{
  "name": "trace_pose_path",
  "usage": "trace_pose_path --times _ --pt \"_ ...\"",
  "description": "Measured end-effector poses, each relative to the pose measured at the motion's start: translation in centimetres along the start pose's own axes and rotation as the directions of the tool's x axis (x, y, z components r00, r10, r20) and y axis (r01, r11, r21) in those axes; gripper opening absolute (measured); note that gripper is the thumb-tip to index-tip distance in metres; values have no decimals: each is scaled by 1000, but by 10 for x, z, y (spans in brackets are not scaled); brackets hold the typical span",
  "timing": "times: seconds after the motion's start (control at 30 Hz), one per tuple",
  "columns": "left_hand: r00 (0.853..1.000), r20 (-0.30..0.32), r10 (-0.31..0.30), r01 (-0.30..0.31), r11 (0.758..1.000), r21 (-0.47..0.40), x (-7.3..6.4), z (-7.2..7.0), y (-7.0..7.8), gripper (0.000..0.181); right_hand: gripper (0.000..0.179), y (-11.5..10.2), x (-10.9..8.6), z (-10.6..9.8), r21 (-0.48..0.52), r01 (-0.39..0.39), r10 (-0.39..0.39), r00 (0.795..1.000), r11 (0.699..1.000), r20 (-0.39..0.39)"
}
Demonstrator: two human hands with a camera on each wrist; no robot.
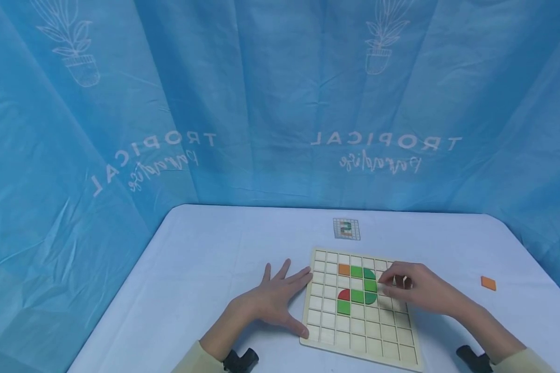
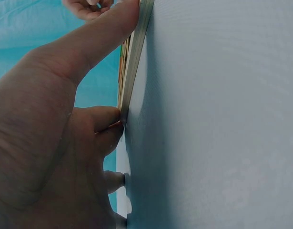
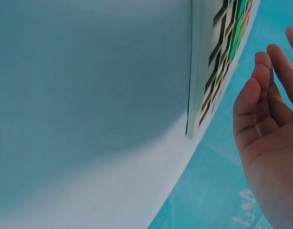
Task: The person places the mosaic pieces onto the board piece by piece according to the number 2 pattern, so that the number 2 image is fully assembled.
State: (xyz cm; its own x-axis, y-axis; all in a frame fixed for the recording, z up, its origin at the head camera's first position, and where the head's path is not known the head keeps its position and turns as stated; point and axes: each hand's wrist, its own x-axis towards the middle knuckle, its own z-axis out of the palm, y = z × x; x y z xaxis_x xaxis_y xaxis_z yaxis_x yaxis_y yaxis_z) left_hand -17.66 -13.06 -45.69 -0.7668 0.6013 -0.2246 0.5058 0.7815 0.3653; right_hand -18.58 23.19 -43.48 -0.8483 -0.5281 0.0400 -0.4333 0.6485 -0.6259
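Note:
In the head view, a cream grid board [image 1: 359, 342] lies flat on the table, slightly turned. My left hand [image 1: 275, 299] is spread, its thumb and fingertips touching the board's left edge; the left wrist view shows the thumb [image 2: 96, 40] against that edge. Above the board's right side hovers my right hand [image 1: 417, 285], fingers loosely bent and no piece visible in them. Its fingertips are beside a green square tile [image 1: 370, 285]. Other pieces on the grid are an orange square [image 1: 344, 269], a red quarter-round [image 1: 344, 295], dark green quarter-rounds [image 1: 371, 298] and more green squares [image 1: 344, 307].
A loose orange tile [image 1: 488, 283] lies on the white table [image 1: 205, 259] to the right of the board. Behind the board is a small pattern card [image 1: 347, 229] with a gridded figure. Blue printed curtains [image 1: 280, 103] hang around the table's back and sides.

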Motion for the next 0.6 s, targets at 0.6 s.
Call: trace_pose_path --times 0.6 --pt "1000 9 -13 13 1000 0 0 -2 2 120 20 17 -38 -23 -41 -124 121 991 991 -63"
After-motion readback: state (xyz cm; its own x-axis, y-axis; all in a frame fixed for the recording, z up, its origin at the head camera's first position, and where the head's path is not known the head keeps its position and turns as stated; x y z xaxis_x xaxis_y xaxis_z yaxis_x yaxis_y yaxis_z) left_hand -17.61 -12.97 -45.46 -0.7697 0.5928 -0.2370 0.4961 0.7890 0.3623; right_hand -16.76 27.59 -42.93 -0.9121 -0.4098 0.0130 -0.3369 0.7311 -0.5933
